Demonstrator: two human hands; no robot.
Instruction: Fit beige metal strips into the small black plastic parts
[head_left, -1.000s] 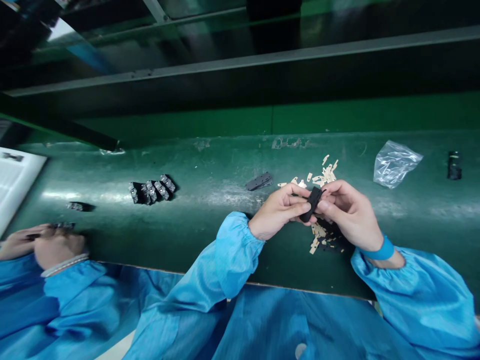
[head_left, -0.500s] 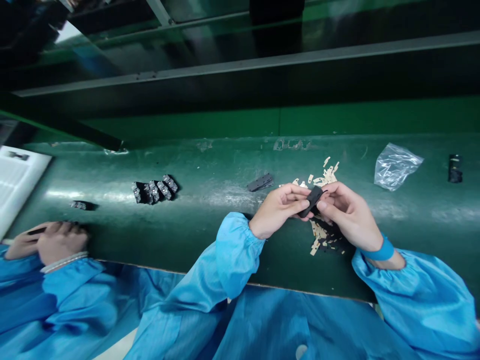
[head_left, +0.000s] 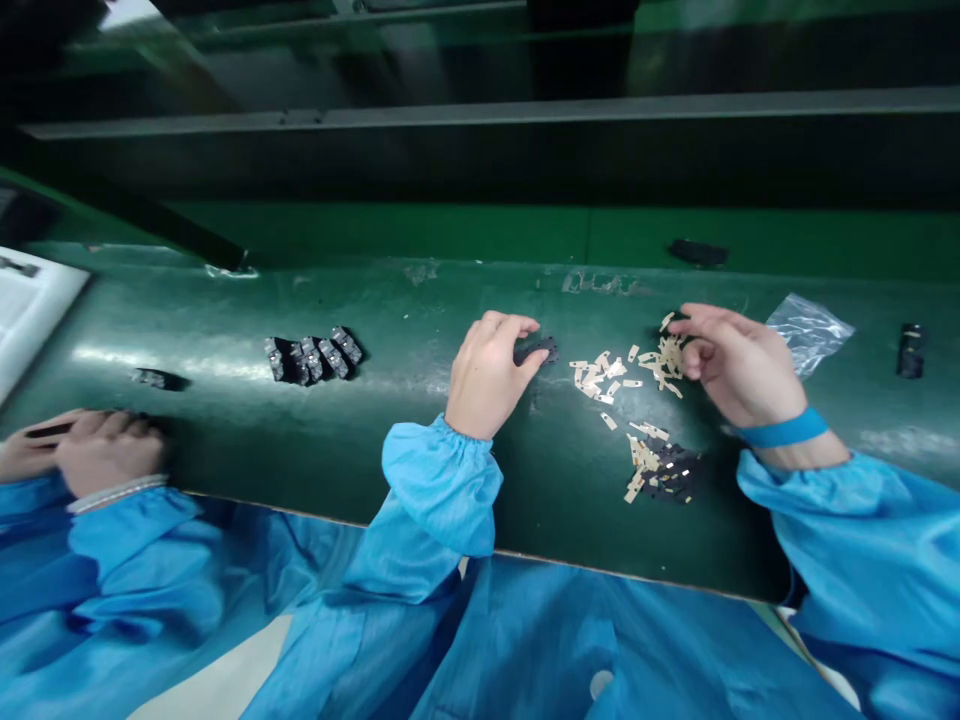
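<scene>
My left hand (head_left: pixel 489 376) rests on the green belt (head_left: pixel 420 440), its curled fingertips closed on a flat black plastic part (head_left: pixel 538 350) that lies on the belt. My right hand (head_left: pixel 739 362) is further right, fingers curled and pinched at the edge of a scatter of small beige metal strips (head_left: pixel 607 372). What the right fingers hold is hidden. A second heap of beige strips and dark bits (head_left: pixel 664 472) lies nearer me, between my two blue sleeves.
A row of several black parts (head_left: pixel 311 358) and a single one (head_left: pixel 157 380) lie to the left. A co-worker's hands (head_left: pixel 75 450) work at the far left by a white sheet (head_left: pixel 30 300). At the right lie a clear plastic bag (head_left: pixel 810 328) and a black piece (head_left: pixel 910 350).
My hands, which held one black part together near me, have separated. The left went forward to the black part on the belt; the right went to the beige strips.
</scene>
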